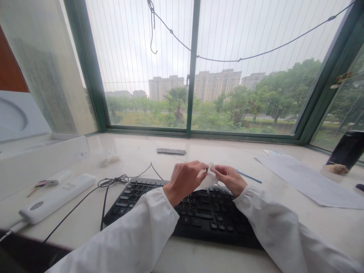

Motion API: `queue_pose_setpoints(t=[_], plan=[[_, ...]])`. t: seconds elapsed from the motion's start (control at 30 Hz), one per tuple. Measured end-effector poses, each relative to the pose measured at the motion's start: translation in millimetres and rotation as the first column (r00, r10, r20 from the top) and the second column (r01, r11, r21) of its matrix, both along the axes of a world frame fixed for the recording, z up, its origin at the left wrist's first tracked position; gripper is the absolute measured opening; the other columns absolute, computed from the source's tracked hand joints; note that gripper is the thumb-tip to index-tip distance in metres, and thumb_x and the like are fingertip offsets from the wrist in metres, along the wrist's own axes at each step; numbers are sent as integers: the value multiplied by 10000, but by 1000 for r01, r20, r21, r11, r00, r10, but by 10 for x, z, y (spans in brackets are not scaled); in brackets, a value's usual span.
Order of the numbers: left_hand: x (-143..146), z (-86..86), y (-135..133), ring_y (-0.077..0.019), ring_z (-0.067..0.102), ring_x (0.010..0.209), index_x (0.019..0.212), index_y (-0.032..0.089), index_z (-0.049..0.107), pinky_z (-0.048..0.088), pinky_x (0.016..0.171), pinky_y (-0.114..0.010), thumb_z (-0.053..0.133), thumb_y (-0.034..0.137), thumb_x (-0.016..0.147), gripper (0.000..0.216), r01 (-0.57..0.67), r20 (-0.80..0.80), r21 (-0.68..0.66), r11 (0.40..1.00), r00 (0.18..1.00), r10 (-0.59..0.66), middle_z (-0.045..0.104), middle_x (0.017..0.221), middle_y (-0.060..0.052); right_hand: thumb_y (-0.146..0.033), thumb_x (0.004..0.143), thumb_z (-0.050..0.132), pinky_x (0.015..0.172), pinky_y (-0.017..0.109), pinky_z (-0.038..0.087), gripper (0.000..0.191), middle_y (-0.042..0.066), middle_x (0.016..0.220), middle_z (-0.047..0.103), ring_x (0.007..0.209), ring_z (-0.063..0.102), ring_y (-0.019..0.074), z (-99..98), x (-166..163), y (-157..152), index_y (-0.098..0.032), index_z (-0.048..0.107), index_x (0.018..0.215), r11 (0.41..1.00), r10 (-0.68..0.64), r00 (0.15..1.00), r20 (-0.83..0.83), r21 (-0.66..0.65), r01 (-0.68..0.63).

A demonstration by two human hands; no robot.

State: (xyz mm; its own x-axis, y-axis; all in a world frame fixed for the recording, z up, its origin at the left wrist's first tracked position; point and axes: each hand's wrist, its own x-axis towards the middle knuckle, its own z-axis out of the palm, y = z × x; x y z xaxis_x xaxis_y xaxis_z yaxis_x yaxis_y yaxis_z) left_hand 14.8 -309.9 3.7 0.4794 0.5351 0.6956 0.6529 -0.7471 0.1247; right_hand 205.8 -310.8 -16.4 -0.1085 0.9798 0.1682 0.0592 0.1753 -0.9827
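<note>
Above a black keyboard (203,214), my left hand (186,178) pinches a small dark piece (207,170), perhaps a keycap, between thumb and fingers. Beside it my right hand (229,179) is closed on a white tissue (209,179), which touches the dark piece and hangs down over the keys. Both hands meet near the keyboard's back edge, and my sleeves cover part of its left and right sides. A thin blue stick (248,176) lies just beyond my right hand.
A grey strip of small pieces (171,151) lies near the window. To the left are a white power strip (58,199), a bundled black cable (113,181) and a clear plastic box (81,146). Paper sheets (309,178) and a dark upright phone-like object (348,149) occupy the right.
</note>
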Motion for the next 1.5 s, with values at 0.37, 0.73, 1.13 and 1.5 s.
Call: queue_pose_setpoints(t=[0.37, 0.73, 1.13, 1.5], plan=[[20, -13, 40, -162, 681, 802, 999, 224, 677, 504, 736, -243, 603, 172, 840, 183, 126, 92, -53, 991, 988, -121, 725, 920, -6, -539, 694, 740, 740, 321, 504, 418, 44, 776, 738, 713, 640, 183, -88, 22, 18, -178, 781, 901, 999, -26, 995, -100, 21, 28], [-2, 12, 35, -171, 644, 718, 903, 196, 657, 480, 662, -268, 626, 203, 814, 94, 58, 79, -94, 994, 996, -51, 689, 884, -9, -583, 710, 705, 704, 311, 483, 470, 57, 771, 734, 703, 631, 193, -86, 40, 8, -167, 784, 915, 998, -54, 999, 4, 45, 54], [-3, 4, 7, -170, 652, 789, 956, 209, 686, 504, 746, -267, 709, 184, 739, 220, 204, 125, -145, 968, 974, -186, 694, 916, -1, -563, 755, 680, 686, 278, 442, 469, 44, 820, 735, 716, 609, 170, -18, 40, -53, -150, 769, 959, 1000, 12, 995, 96, 11, -13], [11, -5, -22, -166, 659, 735, 896, 217, 685, 484, 655, -261, 713, 243, 753, 148, 144, 126, -109, 984, 983, -130, 707, 904, 4, -519, 721, 728, 635, 271, 410, 438, 25, 741, 709, 650, 578, 147, 85, 75, -85, -147, 768, 949, 992, 125, 987, 103, -21, -123]])
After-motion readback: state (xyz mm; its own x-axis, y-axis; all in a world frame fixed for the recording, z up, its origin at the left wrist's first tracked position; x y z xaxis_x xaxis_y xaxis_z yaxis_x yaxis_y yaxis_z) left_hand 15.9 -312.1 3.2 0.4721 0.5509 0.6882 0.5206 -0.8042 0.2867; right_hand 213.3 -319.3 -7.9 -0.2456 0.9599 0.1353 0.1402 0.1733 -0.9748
